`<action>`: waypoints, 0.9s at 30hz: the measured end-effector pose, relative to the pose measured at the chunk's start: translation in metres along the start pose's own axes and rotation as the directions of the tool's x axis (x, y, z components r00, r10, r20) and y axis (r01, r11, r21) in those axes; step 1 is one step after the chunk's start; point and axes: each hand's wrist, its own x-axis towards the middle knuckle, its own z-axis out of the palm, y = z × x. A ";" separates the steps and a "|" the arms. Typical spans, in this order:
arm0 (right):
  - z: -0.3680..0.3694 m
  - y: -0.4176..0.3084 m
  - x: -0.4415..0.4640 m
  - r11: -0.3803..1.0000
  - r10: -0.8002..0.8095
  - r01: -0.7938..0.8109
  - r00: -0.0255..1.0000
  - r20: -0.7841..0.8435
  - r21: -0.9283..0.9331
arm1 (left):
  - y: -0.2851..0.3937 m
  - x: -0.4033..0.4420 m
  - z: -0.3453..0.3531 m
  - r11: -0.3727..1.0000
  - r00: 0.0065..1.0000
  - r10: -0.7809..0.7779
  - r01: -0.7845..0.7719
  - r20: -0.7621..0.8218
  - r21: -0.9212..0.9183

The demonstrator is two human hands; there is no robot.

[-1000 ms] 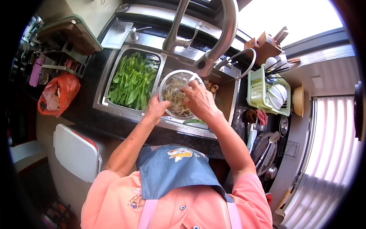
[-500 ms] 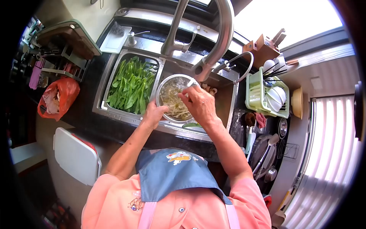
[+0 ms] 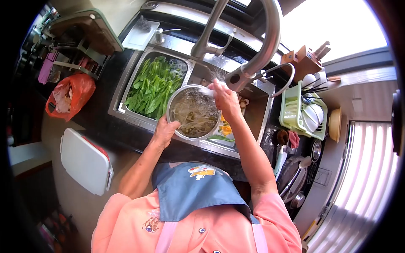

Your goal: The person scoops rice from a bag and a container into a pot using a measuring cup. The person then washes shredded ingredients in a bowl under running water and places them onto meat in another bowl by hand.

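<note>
A round metal bowl (image 3: 172, 128) full of water and thin pale strands (image 3: 195, 118) is over the sink. Its left rim is gripped by my left hand (image 3: 164, 129), thumb on top. Beyond the bowl's upper right edge, my right hand (image 3: 225, 99) is raised under the faucet head (image 3: 234, 79), fingers bunched in splashing water; what they hold, if anything, is hidden. Leafy greens (image 3: 154, 86) fill the left basin. Behind the bowl and my right wrist, yellow pieces (image 3: 226, 127) and a green piece (image 3: 220, 138) show in part.
A red plastic bag (image 3: 80, 95) lies on the counter at left, near a dark rack. A white lid (image 3: 85, 162) is below it. To the right stand a green dish rack (image 3: 291, 111) with bowls, a wooden knife block (image 3: 307, 61) and a brush (image 3: 280, 158).
My right hand has moved from over the strands, up and right to the faucet's stream. The bowl has shifted left relative to the sink, still held by my left hand. The view has shifted slightly.
</note>
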 end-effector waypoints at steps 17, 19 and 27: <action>0.030 0.013 -0.040 0.259 -0.686 0.686 0.626 0.370 -0.680 | 0.005 -0.025 0.001 0.992 0.999 0.009 -0.015 -0.051 -0.126; 0.026 0.022 -0.043 0.313 -0.551 0.698 0.686 0.476 -0.644 | 0.013 -0.030 0.007 0.986 0.999 -0.006 0.000 -0.037 -0.165; 0.029 0.013 -0.063 0.310 -0.536 0.761 0.635 0.556 -0.570 | 0.015 -0.033 0.009 0.988 0.999 -0.019 0.014 -0.030 -0.152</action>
